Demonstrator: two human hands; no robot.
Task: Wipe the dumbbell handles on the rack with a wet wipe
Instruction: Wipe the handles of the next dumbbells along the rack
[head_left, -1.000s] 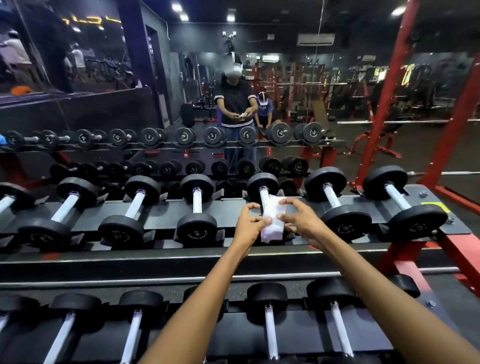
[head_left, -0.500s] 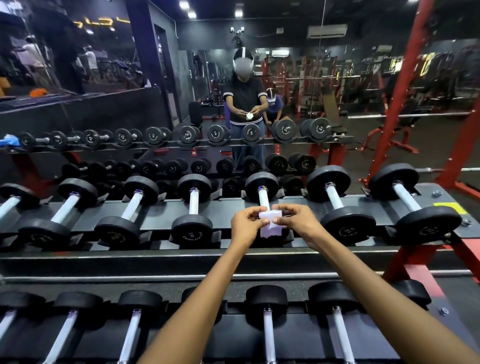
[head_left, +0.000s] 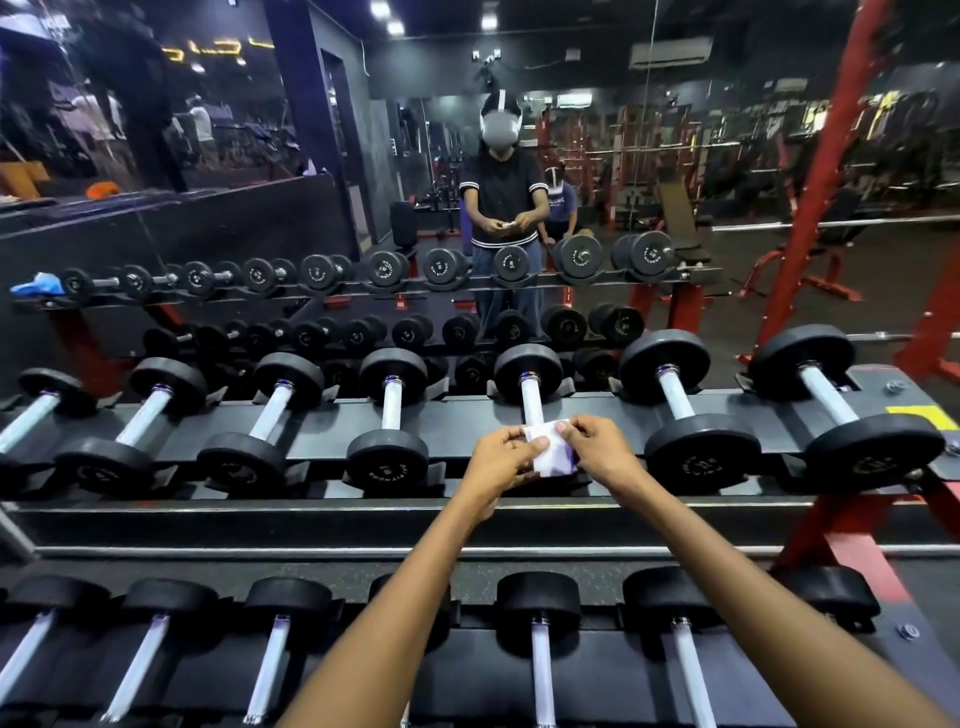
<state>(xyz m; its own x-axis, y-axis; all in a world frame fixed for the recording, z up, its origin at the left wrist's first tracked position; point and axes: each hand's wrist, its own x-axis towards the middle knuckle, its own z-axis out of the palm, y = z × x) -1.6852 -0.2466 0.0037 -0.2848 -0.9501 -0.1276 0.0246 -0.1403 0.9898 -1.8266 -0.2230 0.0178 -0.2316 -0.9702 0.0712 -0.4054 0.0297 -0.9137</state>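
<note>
White, folded wet wipe (head_left: 553, 454) held between both hands above the front edge of the rack's upper shelf (head_left: 467, 415), directly over the near end of a chrome dumbbell handle (head_left: 531, 402). Left hand (head_left: 501, 460): thumb and curled fingers pinch the wipe's left side, so this grip is clamped on the wipe. Right hand (head_left: 597, 449): thumb and forefinger pinch the wipe's upper right corner, so this grip is likewise clamped on it. Whether the wipe touches the handle cannot be told, since hands and wipe hide the handle's near end and the front head of that dumbbell; its rear head (head_left: 527, 374) shows at the back edge of the shelf. Neighbouring dumbbells lie parallel on the same shelf, 1 just to the left (head_left: 389, 431) and 1 just to the right (head_left: 685, 421), with more toward both ends. Lower shelf (head_left: 363, 691): a second row of dumbbells, handles pointing toward the viewer, beneath both forearms. Red steel frame (head_left: 826, 171) stands at the rack's right end. Mirror (head_left: 571, 182) behind the rack reflects the rack and the person holding the wipe in both hands.
</note>
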